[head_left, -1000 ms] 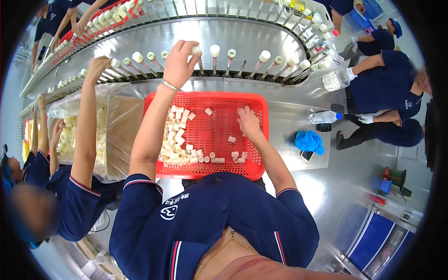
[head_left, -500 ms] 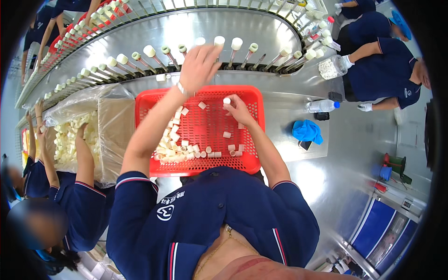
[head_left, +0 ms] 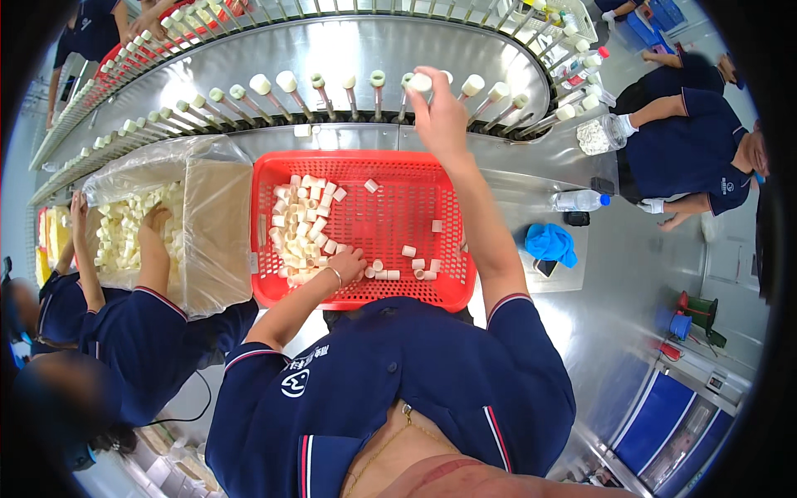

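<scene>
1. Two bare hands are working apart: the right hand (head_left: 441, 120) is pinching a white cap (head_left: 420, 83) between thumb and fingers, up at the row of upright rods (head_left: 352, 104).
2. The left hand (head_left: 347, 266) is resting beside loose cream pieces (head_left: 309, 217) inside the red basket (head_left: 357, 158); its fingers are curling downward, and I cannot tell whether they are gripping one.
3. Seemingly, the right hand is fitting or adjusting the cap; the next move is probably calling for straight alignment with a rod, then a clean release.
4. Cap and hand are hiding any rod beneath, so seating is escaping me; the far rods are running off the top edge.
</scene>
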`<state>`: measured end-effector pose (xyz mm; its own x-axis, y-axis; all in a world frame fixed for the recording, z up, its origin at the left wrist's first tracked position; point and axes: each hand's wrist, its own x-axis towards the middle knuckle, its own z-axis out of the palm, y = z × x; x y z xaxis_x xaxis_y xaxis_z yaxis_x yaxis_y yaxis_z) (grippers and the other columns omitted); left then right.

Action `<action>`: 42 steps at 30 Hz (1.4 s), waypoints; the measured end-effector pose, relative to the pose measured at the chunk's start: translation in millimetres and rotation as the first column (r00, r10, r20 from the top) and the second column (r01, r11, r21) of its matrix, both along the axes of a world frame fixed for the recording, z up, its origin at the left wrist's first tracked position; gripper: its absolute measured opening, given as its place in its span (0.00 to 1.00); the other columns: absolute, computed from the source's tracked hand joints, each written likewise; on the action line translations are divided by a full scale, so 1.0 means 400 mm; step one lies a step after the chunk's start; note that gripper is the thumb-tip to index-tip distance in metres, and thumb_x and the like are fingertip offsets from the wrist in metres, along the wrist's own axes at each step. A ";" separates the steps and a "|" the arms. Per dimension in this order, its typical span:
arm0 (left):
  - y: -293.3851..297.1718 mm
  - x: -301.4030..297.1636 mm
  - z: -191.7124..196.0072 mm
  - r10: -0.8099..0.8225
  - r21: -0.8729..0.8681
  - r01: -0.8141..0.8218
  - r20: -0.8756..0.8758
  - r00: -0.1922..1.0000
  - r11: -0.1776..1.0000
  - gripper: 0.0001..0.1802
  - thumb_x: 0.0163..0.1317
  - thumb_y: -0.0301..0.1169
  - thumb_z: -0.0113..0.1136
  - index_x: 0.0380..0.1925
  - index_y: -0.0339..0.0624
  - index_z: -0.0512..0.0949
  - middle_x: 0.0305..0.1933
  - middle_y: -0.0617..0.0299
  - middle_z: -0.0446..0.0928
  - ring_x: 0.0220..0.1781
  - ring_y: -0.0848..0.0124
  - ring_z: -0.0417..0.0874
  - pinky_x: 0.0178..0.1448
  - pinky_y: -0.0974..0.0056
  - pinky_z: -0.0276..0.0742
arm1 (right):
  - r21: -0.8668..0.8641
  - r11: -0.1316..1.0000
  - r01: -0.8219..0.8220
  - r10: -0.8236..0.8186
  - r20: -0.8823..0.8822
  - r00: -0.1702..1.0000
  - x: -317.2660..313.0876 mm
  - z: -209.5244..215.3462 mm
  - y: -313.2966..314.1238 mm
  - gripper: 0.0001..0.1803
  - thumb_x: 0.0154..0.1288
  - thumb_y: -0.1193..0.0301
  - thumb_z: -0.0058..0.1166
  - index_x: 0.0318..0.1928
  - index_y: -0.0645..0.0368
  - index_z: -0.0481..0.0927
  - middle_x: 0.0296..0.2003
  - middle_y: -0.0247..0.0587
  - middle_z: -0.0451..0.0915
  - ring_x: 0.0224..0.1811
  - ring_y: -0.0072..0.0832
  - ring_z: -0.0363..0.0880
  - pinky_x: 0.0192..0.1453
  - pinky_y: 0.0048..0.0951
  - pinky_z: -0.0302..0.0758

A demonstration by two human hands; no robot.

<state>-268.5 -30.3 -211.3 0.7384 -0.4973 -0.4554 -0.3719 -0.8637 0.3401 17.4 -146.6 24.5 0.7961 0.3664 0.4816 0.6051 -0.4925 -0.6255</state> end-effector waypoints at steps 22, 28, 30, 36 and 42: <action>0.080 0.292 0.445 0.595 -0.882 -0.461 -0.422 0.684 -0.096 0.17 0.58 0.22 0.61 0.48 0.39 0.71 0.46 0.62 0.76 0.51 0.75 0.75 0.57 0.67 0.69 | -0.931 0.346 -0.114 -0.043 -0.136 0.990 -0.335 -0.655 -0.285 0.16 0.53 0.72 0.57 0.44 0.58 0.76 0.45 0.50 0.75 0.40 0.41 0.81 0.37 0.40 0.81; 0.197 0.420 0.589 0.816 -0.747 -0.360 0.420 0.396 0.559 0.17 0.57 0.33 0.61 0.47 0.41 0.75 0.36 0.56 0.77 0.41 0.60 0.76 0.48 0.57 0.68 | -0.684 0.637 -0.356 0.146 -0.346 0.927 -0.249 -0.629 -0.312 0.15 0.59 0.72 0.51 0.48 0.59 0.75 0.43 0.49 0.77 0.38 0.36 0.80 0.34 0.37 0.81; 0.241 0.489 0.613 0.625 -0.553 -0.301 0.733 0.270 0.777 0.15 0.57 0.39 0.62 0.41 0.45 0.77 0.33 0.59 0.77 0.37 0.61 0.77 0.46 0.58 0.64 | -0.444 0.761 -0.473 0.392 -0.266 0.880 -0.232 -0.587 -0.298 0.15 0.64 0.72 0.48 0.51 0.59 0.75 0.43 0.46 0.78 0.36 0.34 0.80 0.32 0.34 0.82; 0.234 0.649 0.678 0.347 -0.163 -0.350 0.746 0.568 0.922 0.15 0.59 0.44 0.59 0.34 0.44 0.77 0.33 0.59 0.80 0.40 0.60 0.80 0.48 0.57 0.66 | 0.495 0.869 0.004 0.455 -0.801 0.390 -0.192 -0.203 -0.171 0.13 0.66 0.71 0.54 0.49 0.61 0.74 0.33 0.32 0.75 0.26 0.16 0.73 0.26 0.20 0.77; 0.152 0.720 0.713 0.179 0.049 -0.268 0.630 0.755 0.962 0.16 0.59 0.44 0.59 0.32 0.41 0.76 0.30 0.55 0.82 0.38 0.59 0.82 0.49 0.56 0.67 | 0.909 0.376 0.180 0.767 -0.414 0.491 -0.100 -0.062 -0.196 0.12 0.68 0.78 0.49 0.51 0.61 0.71 0.32 0.31 0.73 0.26 0.13 0.69 0.25 0.18 0.77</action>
